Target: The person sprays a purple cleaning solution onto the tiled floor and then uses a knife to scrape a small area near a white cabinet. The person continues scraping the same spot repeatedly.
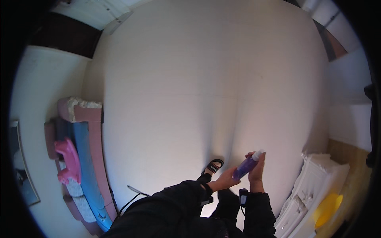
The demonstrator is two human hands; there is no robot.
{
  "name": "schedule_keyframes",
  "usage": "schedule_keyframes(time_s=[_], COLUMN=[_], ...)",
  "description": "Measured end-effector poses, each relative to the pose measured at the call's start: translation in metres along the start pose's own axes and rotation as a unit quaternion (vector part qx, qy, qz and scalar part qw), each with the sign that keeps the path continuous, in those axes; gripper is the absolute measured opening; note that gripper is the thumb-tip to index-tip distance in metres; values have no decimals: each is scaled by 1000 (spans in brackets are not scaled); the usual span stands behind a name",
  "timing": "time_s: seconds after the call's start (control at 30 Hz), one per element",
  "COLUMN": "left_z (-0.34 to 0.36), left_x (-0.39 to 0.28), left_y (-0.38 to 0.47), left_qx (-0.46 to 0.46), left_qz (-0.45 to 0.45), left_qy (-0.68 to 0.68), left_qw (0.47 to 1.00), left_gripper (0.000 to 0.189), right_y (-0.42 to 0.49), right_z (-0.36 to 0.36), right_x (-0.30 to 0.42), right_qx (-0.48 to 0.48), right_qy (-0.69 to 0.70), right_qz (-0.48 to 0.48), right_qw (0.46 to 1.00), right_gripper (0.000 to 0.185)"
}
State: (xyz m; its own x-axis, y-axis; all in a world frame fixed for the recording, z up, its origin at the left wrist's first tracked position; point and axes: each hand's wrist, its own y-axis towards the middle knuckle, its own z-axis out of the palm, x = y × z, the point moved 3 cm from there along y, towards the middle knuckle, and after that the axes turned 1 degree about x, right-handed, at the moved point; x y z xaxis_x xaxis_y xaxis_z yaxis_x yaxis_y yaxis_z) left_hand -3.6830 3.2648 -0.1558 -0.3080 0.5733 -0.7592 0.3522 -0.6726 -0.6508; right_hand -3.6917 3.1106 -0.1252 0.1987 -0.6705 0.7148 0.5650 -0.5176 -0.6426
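A purple bottle (pixel 245 169) with a white cap or pump top (pixel 258 154) is held tilted in front of my body, above the floor. Around its lower end are the fingers of my left hand (pixel 225 179). My right hand (pixel 257 172) grips the bottle near the top, on its right side, with some fingers hidden behind it. Whether the white top is a spray head or a plain cap cannot be made out.
Pale floor (pixel 166 89) stretches ahead. On the left stands a pink sofa (pixel 96 154) with a blue cover and a pink plastic toy (pixel 70 162). A white carved cabinet (pixel 309 178) is at the right, with a yellow object (pixel 327 209). A dark cable (pixel 128 203) hangs by my left side.
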Motion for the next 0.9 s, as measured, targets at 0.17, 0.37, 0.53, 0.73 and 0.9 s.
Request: schedule_keyframes(time_s=[0.17, 0.37, 0.53, 0.73, 0.9], left_z=[-28, -51, -56, -63, -73], left_x=[-66, -116, -145, -144, -119], left_y=[66, 160, 222, 293, 332], left_qx=[-24, -48, -39, -48, -2], left_qz=[101, 81, 41, 13, -62], left_qy=[57, 100, 53, 25, -18], left_qw=[993, 991, 997, 998, 998], left_gripper=[48, 46, 47, 48, 51], right_y=[56, 160, 229, 317, 368], right_z=[14, 26, 28, 21, 1], right_x=[69, 128, 159, 153, 115], right_qx=[4, 13, 30, 7, -49], right_qy=[54, 63, 42, 42, 13], right_qz=[-7, 36, 40, 119, 163], right_qw=[999, 997, 998, 992, 985], right_gripper=[53, 55, 55, 54, 61])
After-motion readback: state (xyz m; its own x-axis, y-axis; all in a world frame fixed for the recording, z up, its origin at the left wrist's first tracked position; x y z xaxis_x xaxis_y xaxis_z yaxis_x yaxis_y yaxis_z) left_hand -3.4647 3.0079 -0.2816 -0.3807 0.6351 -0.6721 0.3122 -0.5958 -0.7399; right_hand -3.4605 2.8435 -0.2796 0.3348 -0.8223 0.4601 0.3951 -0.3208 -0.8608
